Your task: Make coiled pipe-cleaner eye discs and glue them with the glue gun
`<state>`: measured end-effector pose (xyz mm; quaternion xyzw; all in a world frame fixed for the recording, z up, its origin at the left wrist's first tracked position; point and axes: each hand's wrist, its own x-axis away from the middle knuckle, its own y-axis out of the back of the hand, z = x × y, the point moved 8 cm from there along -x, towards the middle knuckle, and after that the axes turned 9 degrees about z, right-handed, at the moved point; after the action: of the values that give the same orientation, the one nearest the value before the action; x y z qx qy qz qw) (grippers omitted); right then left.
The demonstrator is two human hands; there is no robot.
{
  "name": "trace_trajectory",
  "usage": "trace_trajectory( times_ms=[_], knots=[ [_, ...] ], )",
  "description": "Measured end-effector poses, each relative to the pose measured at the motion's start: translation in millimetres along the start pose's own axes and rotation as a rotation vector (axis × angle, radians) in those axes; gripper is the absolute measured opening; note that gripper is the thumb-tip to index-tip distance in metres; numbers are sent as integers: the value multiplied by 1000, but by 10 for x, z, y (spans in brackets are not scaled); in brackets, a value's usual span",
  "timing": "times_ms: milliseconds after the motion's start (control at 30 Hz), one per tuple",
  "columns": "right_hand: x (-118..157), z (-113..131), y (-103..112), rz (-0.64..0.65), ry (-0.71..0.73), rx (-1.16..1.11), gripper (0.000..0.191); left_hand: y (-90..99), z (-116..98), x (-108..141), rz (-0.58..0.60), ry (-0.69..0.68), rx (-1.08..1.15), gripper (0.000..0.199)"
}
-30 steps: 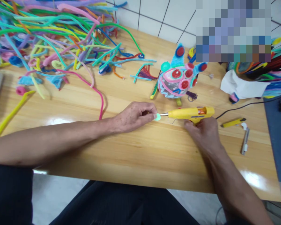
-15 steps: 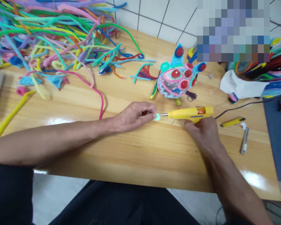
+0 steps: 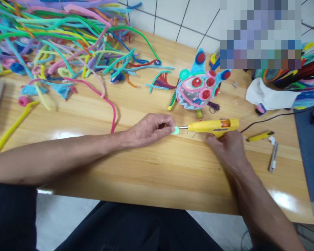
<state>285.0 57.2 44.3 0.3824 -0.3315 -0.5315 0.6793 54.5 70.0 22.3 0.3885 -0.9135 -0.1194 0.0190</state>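
Head view: here's the left hand (image 3: 153,130), mid-frame, forearm stretched in from the left edge, thumb and fingertips pinching a small green disc (image 3: 176,130) at the centre. Over to the right hand (image 3: 229,144), right of centre, forearm angling up from the lower right corner, fingers wrapped round the grip of a yellow glue gun (image 3: 213,127), its metal nozzle pointing left, right at the disc's edge.

Yellow glue gun (image 3: 209,127) held sideways, metal nozzle pointing left at small round pale-green piece (image 3: 176,130), pinched in fingertips
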Motion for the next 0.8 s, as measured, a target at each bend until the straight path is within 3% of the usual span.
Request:
trace_trajectory(
  times_ms=[233,500,800],
  knots=[
    [-17,-38,-47,-61,-67,-62,16,-1,-4,0,-3,-5,-1,21],
    [-14,-10,-19,-46,-26,5,7,-9,-21,-6,6,-4,-12,21],
    [1,-11,-6,-11,-8,31,15,-9,-17,-4,6,-2,1,21]
  ],
)
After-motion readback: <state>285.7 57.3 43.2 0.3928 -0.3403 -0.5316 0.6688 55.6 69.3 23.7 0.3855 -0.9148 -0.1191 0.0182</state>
